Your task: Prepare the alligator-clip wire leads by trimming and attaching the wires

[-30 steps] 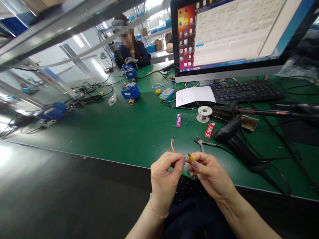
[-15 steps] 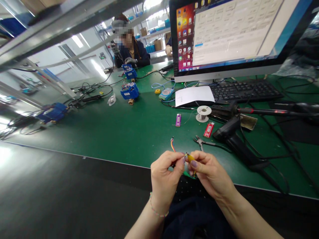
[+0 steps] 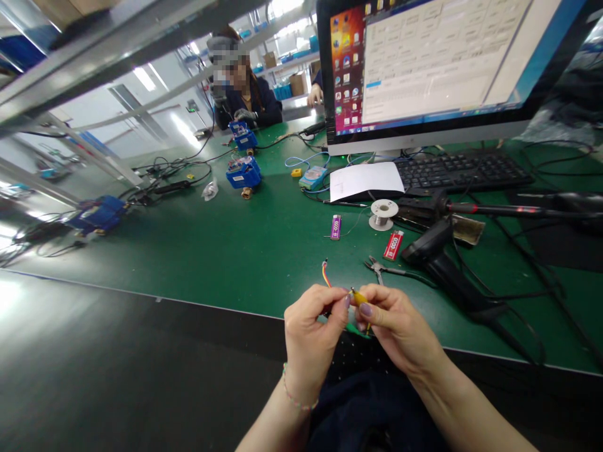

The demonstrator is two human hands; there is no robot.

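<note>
My left hand (image 3: pixel 313 329) pinches a thin multi-coloured wire (image 3: pixel 325 274) whose free end sticks up above my fingers. My right hand (image 3: pixel 396 329) pinches a small yellow piece (image 3: pixel 359 297) at the wire's other end, right beside my left fingertips. Both hands hover over the near edge of the green bench (image 3: pixel 245 245). Small side cutters (image 3: pixel 384 270) lie on the mat just beyond my right hand.
A solder spool (image 3: pixel 383 213), a purple cell (image 3: pixel 335 226) and a red cell (image 3: pixel 392 245) lie mid-bench. A black handheld scanner (image 3: pixel 438 257), soldering iron (image 3: pixel 494 210), keyboard (image 3: pixel 466 171) and monitor (image 3: pixel 443 63) stand right. Blue devices (image 3: pixel 244 172) and a seated person (image 3: pixel 245 94) are at the far side.
My hands stay nearly still, with small finger movement on the wire. The view has shifted slightly to the right.
</note>
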